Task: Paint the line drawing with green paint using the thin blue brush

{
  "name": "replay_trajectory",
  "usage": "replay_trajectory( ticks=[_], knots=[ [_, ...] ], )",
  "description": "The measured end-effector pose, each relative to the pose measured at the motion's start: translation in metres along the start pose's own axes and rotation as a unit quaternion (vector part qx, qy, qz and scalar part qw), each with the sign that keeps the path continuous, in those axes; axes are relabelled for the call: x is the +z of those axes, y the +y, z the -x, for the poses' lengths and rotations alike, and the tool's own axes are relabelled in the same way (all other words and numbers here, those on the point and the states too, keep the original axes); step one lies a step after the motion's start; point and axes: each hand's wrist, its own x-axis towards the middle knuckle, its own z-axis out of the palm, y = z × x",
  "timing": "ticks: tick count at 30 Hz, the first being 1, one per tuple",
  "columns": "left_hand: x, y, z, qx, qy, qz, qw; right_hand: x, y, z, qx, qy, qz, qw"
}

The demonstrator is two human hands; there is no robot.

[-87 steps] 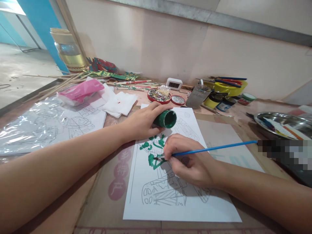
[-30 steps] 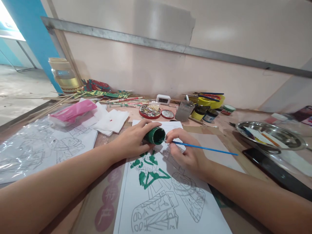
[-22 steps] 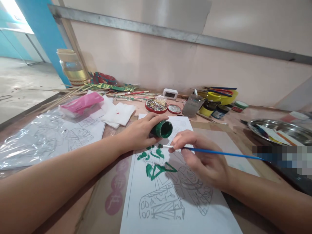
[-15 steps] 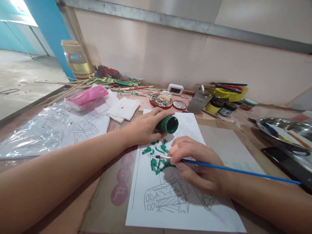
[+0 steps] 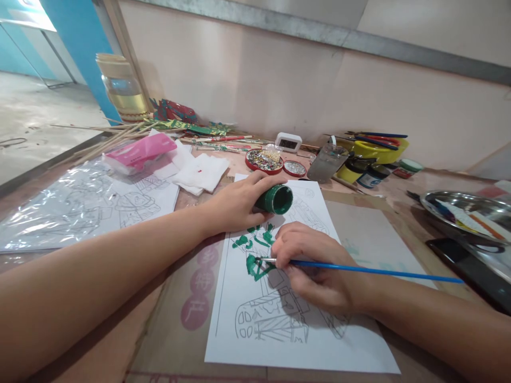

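My left hand is wrapped round a jar of green paint, tilted with its mouth toward my right hand, above the top of the drawing paper. A blue paintbrush is pinched in the fingers of my right hand. Its dark bristles touch or nearly touch a green painted patch on the sheet. Pencil outlines cover much of the paper, and some lie hidden under my right hand. Beneath the sheet is a brown cardboard piece.
Behind the paper stand a bead dish, a white digital clock, a cup of cloudy water and several paint jars. A metal bowl and a black phone lie right. Left are a pink tissue pack and plastic-covered drawings.
My right hand and the brush have shifted slightly left, with the bristles now over the green patch. My left hand still holds the tilted jar. The camera view has moved a little.
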Motion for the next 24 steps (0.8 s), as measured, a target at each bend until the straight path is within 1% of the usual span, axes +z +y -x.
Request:
replay_trajectory(
  ticks=[9,15,21,24],
  knots=[
    [0.0001,0.0005,-0.0005,-0.003,0.004,-0.009,1.000,-0.0019,0.0004,-0.0004,0.012,-0.022,0.016,1.000],
    [-0.0002,0.0010,-0.0001,-0.003,0.001,-0.006,1.000,-0.0003,0.0005,-0.0004,0.009,0.003,0.011,1.000],
    [0.0007,-0.0004,-0.0003,-0.002,0.007,-0.003,1.000,-0.0024,-0.0006,-0.0014,0.018,-0.024,0.013,0.999],
    [0.0006,-0.0008,-0.0003,0.003,0.010,-0.006,1.000,-0.0028,-0.0013,-0.0012,0.016,-0.019,0.006,1.000]
  ],
)
